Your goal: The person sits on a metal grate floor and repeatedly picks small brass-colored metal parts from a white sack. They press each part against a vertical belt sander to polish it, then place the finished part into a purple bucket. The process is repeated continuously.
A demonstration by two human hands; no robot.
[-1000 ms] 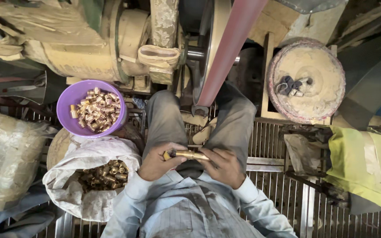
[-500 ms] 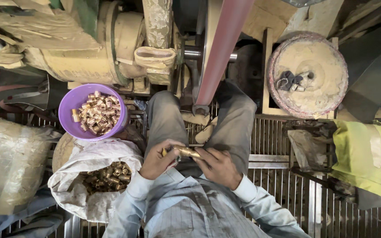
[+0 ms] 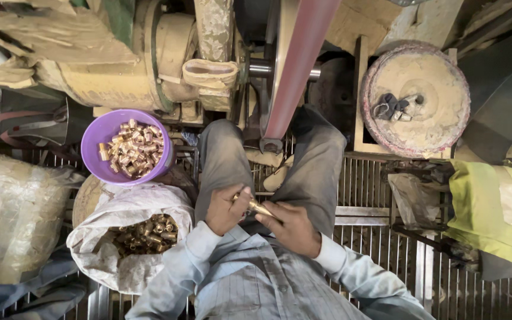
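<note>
Fingers of left hand (image 3: 226, 208) and right hand (image 3: 291, 225) clamped on brass piece (image 3: 257, 207), now tilted, formerly level

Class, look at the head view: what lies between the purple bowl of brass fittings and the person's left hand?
In the head view, between the purple bowl and the left hand lies the person's grey-trousered left thigh, over the metal floor grating.

I look down on my left hand (image 3: 225, 208) and right hand (image 3: 291, 226) gripping a small brass piece (image 3: 258, 207) over my lap, a purple bowl (image 3: 101, 139) and an open sack (image 3: 120, 261) of brass fittings to my left, a red belt (image 3: 297, 59) ahead.
</note>
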